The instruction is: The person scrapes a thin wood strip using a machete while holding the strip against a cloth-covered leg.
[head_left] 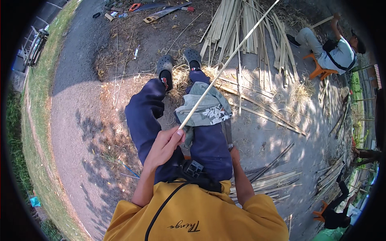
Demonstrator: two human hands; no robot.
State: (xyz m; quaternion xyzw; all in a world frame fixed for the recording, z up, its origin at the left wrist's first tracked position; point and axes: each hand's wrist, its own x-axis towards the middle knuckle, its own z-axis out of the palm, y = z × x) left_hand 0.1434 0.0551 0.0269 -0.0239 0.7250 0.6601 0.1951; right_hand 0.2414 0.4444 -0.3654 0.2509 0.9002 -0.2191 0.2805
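Observation:
My left hand (166, 145) is closed around the lower end of a long, thin bamboo strip (201, 100). The strip slants up and away to the right, over my lap. Beside my right thigh, my right hand (235, 155) grips a knife, its flat grey blade (228, 134) pointing forward; the handle is mostly hidden in my fist. A grey-green cloth (205, 105) with a white print drapes over my right knee, beneath the strip. The blade and strip are apart.
Split bamboo strips (233, 30) are heaped ahead, with curly shavings (299, 90) around. More strips (273, 182) lie to my right. Saws (167, 13) rest on the ground at the far left. One person (337, 52) sits on an orange stool, another (335, 215) lower right.

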